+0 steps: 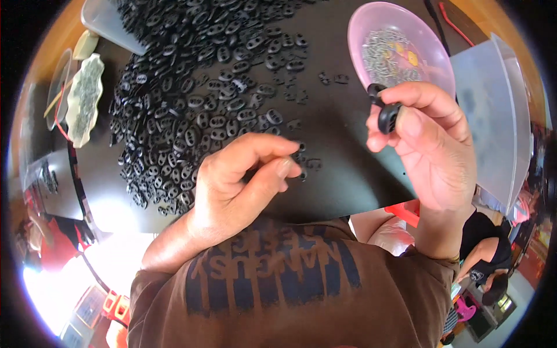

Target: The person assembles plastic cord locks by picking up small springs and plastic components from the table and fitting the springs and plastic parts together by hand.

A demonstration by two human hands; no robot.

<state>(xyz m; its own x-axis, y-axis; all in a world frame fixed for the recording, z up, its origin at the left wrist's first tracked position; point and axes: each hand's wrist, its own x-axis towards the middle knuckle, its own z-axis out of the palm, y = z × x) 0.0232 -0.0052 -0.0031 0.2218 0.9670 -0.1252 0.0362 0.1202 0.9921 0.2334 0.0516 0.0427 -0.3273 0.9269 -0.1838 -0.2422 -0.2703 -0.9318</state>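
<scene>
My right hand (pixel 432 142), raised beside the pink bowl, pinches a black plastic cord lock (pixel 387 118) between thumb and fingers. The piece is rounded and has a second black knob at its upper left. My left hand (pixel 238 188) hangs over the near part of the table with fingers curled and thumb drawn close to the index finger. Whatever may be in that pinch is too small or hidden to make out. Small black parts (pixel 313 164) lie just past its fingertips. A big heap of black oval two-hole pieces (pixel 191 110) spreads across the left and far table.
The pink bowl (pixel 361 17) holds many small metal springs (pixel 391 55) and some yellow bits. A translucent bin (pixel 490 116) stands at the right. On the left are a wavy-edged pale dish (pixel 85 101) and a clear tub (pixel 107 23). Another person (pixel 487 249) is at lower right.
</scene>
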